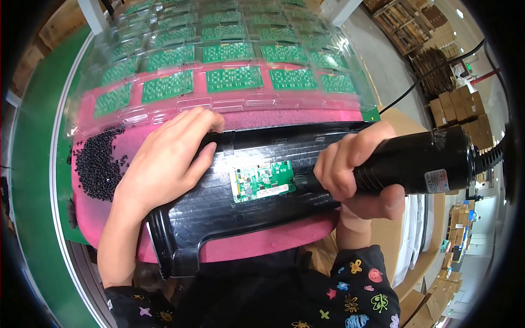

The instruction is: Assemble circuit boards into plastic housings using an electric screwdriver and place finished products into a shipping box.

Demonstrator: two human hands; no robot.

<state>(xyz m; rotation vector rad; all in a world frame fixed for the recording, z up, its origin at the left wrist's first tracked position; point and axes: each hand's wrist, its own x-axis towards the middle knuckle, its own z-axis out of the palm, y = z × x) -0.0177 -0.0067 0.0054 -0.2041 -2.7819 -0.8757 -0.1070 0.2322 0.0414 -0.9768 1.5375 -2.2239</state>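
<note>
A long black plastic casing (pixel 219 218) lies slantwise in front of me on a pink mat. On it sits a green circuit board (pixel 261 183) with small parts and a white label strip. My right hand (pixel 361 169) is closed around a thick, black corded electric screwdriver (pixel 424 161), held almost level. Its narrow front end points left and meets the board's right edge; the very tip cannot be made out. My left hand (pixel 169 158) grips the casing's far left edge, fingers curled over it, thumb on the top face. Beside that wrist lies a heap of tiny black screws (pixel 98 164).
Clear plastic trays (pixel 229 101) holding rows of green boards cover the far side of the pink mat (pixel 273 240). The screwdriver's coiled cord (pixel 489 158) runs off right. Cardboard boxes (pixel 465 106) and wooden pallets (pixel 402 27) stand beyond. A green surface (pixel 38 164) borders the left.
</note>
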